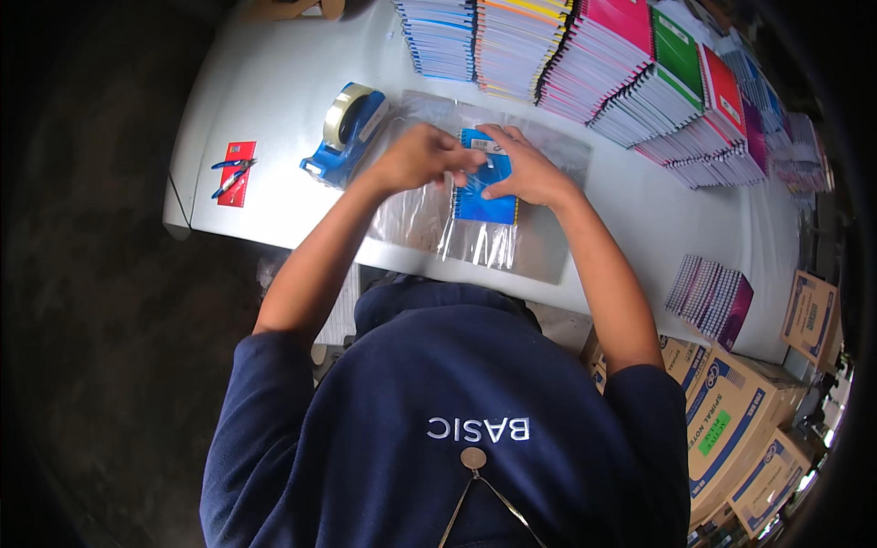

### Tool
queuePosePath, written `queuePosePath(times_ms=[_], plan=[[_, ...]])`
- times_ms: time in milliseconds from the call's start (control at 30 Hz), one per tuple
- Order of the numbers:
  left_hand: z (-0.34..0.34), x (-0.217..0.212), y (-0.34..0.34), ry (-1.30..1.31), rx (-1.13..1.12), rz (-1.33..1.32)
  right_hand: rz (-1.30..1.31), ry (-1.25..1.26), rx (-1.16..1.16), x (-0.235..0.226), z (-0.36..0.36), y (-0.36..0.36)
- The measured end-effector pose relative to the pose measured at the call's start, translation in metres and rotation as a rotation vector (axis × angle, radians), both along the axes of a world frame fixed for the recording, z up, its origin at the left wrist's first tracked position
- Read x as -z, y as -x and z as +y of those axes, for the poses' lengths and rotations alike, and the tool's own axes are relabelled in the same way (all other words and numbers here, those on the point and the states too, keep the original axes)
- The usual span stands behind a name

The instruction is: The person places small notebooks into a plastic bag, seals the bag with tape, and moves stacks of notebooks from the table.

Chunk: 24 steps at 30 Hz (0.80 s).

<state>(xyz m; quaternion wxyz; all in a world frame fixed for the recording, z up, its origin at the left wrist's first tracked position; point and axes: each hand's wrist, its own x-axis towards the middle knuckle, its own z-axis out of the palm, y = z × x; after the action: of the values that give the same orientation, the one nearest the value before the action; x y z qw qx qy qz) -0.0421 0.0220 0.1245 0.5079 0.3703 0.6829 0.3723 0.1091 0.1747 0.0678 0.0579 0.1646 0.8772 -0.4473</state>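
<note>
A small blue spiral notebook with a white label at its top lies on clear plastic bags in front of me. Clear film spreads below it; I cannot tell whether the notebook is inside a bag. My right hand grips it from the right side, thumb on the cover and fingers along the top edge. Over its upper left part, my left hand is closed in a pinch. What the pinched fingers hold is too small to make out. A blue tape dispenser with a clear roll stands left of my left hand.
Tall stacks of spiral notebooks line the far side of the white table. Blue-handled pliers rest on a red notebook at left. Purple notebooks sit at the right edge, near cardboard boxes.
</note>
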Motion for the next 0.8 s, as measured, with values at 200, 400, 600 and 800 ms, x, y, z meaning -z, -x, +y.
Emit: queuePosePath(times_ms=[200, 400, 600, 800], plan=[[0.055, 0.011, -0.005, 0.436, 0.416, 0.977, -0.001, -0.045, 0.015, 0.006, 0.004, -0.002], [-0.004, 0.083, 0.055, -0.031, 0.130, 0.881, 0.251, -0.248, 0.371, 0.012, -0.015, -0.013], [-0.003, 0.060, -0.050, -0.191, -0.187, 0.011, 0.336, 0.301, 0.488, 0.035, -0.055, -0.034], [-0.012, 0.064, -0.068, -0.596, -0.412, 0.377, 0.866, 0.313, 0.598, 0.012, -0.061, -0.013]])
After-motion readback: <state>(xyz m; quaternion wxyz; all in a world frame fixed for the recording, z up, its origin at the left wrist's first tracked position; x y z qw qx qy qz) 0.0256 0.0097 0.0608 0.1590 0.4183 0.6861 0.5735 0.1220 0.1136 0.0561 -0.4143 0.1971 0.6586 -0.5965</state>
